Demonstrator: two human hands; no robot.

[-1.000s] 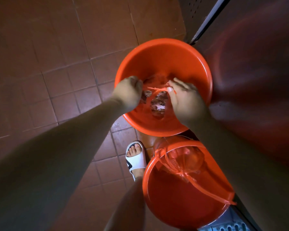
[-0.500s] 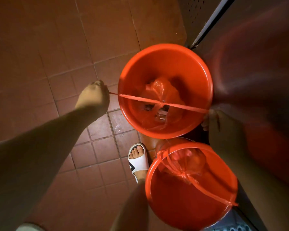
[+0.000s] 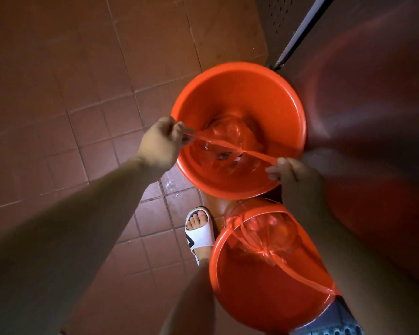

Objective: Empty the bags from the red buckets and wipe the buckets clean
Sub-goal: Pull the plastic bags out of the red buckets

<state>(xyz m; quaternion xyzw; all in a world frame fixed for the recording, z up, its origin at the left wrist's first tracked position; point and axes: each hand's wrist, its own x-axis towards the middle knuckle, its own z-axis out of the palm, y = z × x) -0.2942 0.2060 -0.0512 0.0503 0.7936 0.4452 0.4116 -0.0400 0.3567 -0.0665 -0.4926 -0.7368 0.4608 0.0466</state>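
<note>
Two red buckets stand on the tiled floor. The far bucket [image 3: 240, 83] holds a red translucent plastic bag [image 3: 230, 136] with something inside. Its two handles are stretched into a strip across the bucket. My left hand [image 3: 161, 143] pinches one end at the bucket's left rim. My right hand [image 3: 293, 174] pinches the other end at the lower right rim. The near bucket [image 3: 264, 305] holds a second red bag [image 3: 269, 228], tied shut, with its handles trailing over the rim.
A foot in a white sandal [image 3: 200, 232] stands just left of the near bucket. A dark metal wall with a post [image 3: 300, 32] runs along the right. Brown floor tiles [image 3: 70, 105] stretch to the left, wet near the far bucket.
My hands came back in from their wide spread and now hold the bag's handles over the far bucket's rim. The view shifted slightly.
</note>
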